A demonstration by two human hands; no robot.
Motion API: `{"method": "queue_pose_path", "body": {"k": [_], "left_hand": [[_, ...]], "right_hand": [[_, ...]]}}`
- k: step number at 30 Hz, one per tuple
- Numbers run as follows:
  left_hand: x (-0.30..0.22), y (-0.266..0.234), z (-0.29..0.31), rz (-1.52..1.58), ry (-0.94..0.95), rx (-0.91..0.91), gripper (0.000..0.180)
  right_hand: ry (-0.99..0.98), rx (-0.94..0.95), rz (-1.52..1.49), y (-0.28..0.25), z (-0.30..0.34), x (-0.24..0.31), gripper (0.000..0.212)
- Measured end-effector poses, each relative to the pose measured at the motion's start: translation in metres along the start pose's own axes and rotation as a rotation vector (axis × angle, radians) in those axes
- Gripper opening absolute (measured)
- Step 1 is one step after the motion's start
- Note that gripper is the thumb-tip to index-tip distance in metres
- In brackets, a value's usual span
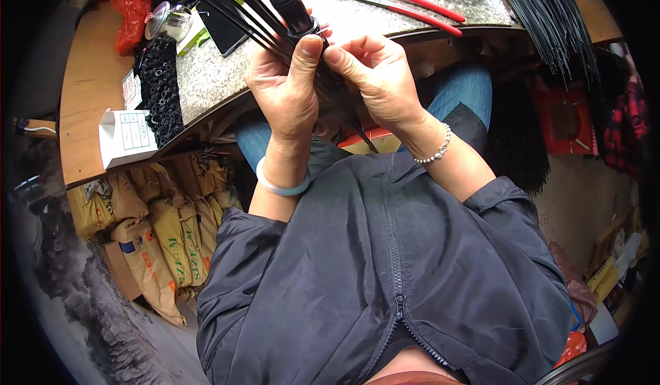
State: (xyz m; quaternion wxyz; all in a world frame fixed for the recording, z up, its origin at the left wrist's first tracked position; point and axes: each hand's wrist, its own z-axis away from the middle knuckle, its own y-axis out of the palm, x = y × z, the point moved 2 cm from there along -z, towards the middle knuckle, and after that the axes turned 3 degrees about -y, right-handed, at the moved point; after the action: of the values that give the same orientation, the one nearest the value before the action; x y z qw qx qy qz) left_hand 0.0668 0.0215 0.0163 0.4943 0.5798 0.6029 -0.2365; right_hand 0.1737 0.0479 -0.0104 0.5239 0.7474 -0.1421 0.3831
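An umbrella frame with thin black ribs [237, 15] and a thick black collar [292, 10] stands up between my hands at the table's near edge. My left hand [289, 82] closes round the base of the collar and the ribs, its thumb pressed up along the near side. Thumb and fingers of my right hand [378, 75] pinch together against the collar's lower right side. What lies between those right fingertips is too small to make out. Below my hands, more dark thin rods run down toward my lap. Red-handled pliers [412, 7] lie on the table beyond my right hand.
A bundle of black rods [550, 24] hangs over the table's right edge. At left lie a phone [220, 33], a glass jar [179, 22], a pile of small black parts [159, 93], a white box [129, 137] and a red plastic bag [134, 14]. Filled sacks [148, 254] stand below.
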Motion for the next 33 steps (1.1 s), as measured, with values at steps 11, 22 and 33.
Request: {"method": "queue_pose_path", "body": {"k": [11, 22, 33], "left_hand": [[0.005, -0.007, -0.002, 0.039, -0.024, 0.030, 0.041], [0.011, -0.012, 0.007, 0.204, -0.136, 0.061, 0.036], [0.005, -0.010, -0.009, 0.257, -0.119, 0.137, 0.061]], "right_hand": [[0.089, 0.061, -0.107, -0.001, -0.009, -0.008, 0.025], [0.114, 0.258, -0.136, -0.014, -0.017, -0.016, 0.017], [-0.170, 0.009, 0.272, -0.003, 0.006, -0.040, 0.037]]}}
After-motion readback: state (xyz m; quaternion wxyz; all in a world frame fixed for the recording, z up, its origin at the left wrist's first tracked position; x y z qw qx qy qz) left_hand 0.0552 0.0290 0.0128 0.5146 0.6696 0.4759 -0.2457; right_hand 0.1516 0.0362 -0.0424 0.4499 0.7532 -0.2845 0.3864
